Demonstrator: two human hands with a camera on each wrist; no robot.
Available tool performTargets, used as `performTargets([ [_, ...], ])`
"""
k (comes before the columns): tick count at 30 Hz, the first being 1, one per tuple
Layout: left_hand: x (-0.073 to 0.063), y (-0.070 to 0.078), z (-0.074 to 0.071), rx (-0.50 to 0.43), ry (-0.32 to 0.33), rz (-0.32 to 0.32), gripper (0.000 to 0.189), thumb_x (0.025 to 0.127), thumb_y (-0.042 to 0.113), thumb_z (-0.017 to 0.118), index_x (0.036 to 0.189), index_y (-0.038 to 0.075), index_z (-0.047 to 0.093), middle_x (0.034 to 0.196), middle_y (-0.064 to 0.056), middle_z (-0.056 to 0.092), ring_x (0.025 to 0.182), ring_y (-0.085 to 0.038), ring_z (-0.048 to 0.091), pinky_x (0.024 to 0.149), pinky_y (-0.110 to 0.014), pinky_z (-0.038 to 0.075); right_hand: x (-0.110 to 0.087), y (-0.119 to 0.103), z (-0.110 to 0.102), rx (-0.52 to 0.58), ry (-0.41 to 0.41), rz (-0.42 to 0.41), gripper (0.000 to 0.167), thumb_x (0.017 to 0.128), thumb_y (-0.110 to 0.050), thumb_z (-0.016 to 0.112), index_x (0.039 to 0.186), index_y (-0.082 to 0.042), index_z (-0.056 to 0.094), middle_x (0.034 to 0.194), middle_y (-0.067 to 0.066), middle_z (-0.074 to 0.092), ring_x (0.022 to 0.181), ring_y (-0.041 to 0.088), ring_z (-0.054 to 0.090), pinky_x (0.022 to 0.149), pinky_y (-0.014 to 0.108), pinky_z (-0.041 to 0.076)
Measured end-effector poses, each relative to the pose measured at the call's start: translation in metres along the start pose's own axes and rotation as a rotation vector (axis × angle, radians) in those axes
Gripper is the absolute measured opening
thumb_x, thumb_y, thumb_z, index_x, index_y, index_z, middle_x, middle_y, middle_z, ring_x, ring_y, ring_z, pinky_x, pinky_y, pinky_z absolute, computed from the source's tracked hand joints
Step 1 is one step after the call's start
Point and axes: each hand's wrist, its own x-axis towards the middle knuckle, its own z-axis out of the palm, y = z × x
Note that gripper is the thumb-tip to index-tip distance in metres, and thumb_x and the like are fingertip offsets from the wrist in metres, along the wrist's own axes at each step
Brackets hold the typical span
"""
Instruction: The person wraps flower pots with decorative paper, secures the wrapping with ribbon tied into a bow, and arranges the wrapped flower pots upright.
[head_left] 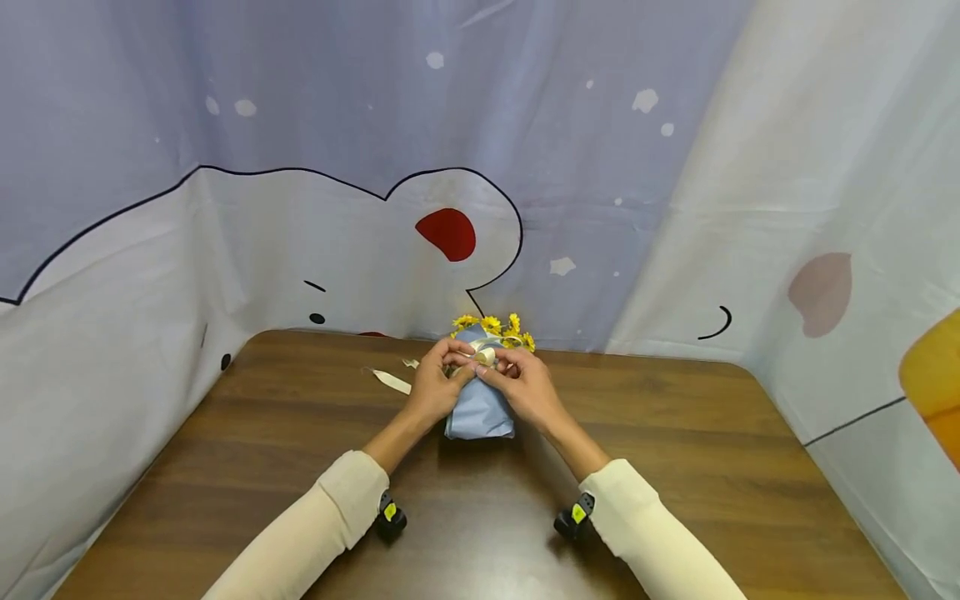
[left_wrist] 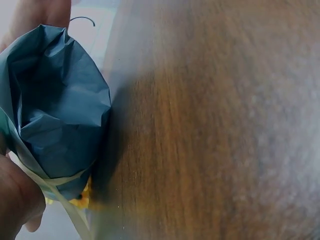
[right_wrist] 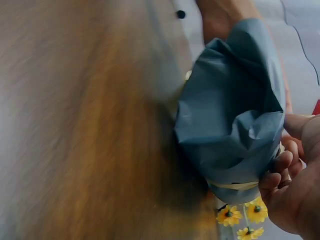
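A bouquet of yellow flowers (head_left: pixel 491 324) in blue wrapping paper (head_left: pixel 480 413) lies on the table, blooms toward the back. Around its middle runs a cream ribbon (head_left: pixel 486 357), looped up between both hands. My left hand (head_left: pixel 437 385) pinches the ribbon from the left, thumb and forefinger together. From the other side my right hand (head_left: pixel 528 387) pinches it too, the thumb tips almost meeting. The paper's crumpled open end (left_wrist: pixel 62 95) faces the left wrist camera, where a ribbon tail (left_wrist: pixel 73 214) hangs down. Fingers partly hide the knot area.
A loose ribbon end (head_left: pixel 392 382) lies on the wooden table (head_left: pixel 660 467) left of the bouquet. Behind the table's back edge hangs a printed curtain (head_left: pixel 322 242). Black wrist cameras (head_left: pixel 390 523) are strapped below both cream sleeves.
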Motion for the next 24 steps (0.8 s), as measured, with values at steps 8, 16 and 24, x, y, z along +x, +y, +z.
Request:
performTargets([
  [8, -0.002, -0.002, 0.002, -0.016, 0.012, -0.016, 0.017, 0.1, -0.004, 0.081, 0.115, -0.003, 0.073, 0.101, -0.023, 0.082, 0.093, -0.006, 0.069, 0.092, -0.024, 0.05, 0.003, 0.009, 0.004, 0.115, 0.048, -0.009, 0.008, 0.095, -0.009, 0.092, 0.095, -0.001, 0.089, 0.094, 0.013, 0.077, 0.083, 0.004, 0.059, 0.073, 0.02, 0.046],
  [16, 0.0, 0.007, -0.025, -0.045, -0.031, 0.0, 0.019, 0.096, -0.01, 0.081, 0.115, -0.007, 0.077, 0.134, -0.025, 0.078, 0.116, -0.019, 0.07, 0.101, -0.033, 0.052, -0.001, 0.012, 0.008, 0.099, 0.079, -0.084, 0.008, 0.093, -0.009, 0.093, 0.092, -0.003, 0.088, 0.091, 0.016, 0.075, 0.082, 0.005, 0.059, 0.072, 0.018, 0.046],
  [24, 0.027, 0.002, -0.062, 0.375, -0.128, -0.11, 0.028, 0.105, 0.025, 0.079, 0.127, 0.008, 0.078, 0.134, -0.017, 0.075, 0.124, -0.038, 0.058, 0.122, -0.069, 0.028, 0.004, 0.002, 0.01, -0.099, 0.023, -0.088, 0.021, 0.1, -0.022, 0.087, 0.086, -0.01, 0.077, 0.087, 0.005, 0.065, 0.08, 0.01, 0.056, 0.074, 0.024, 0.045],
])
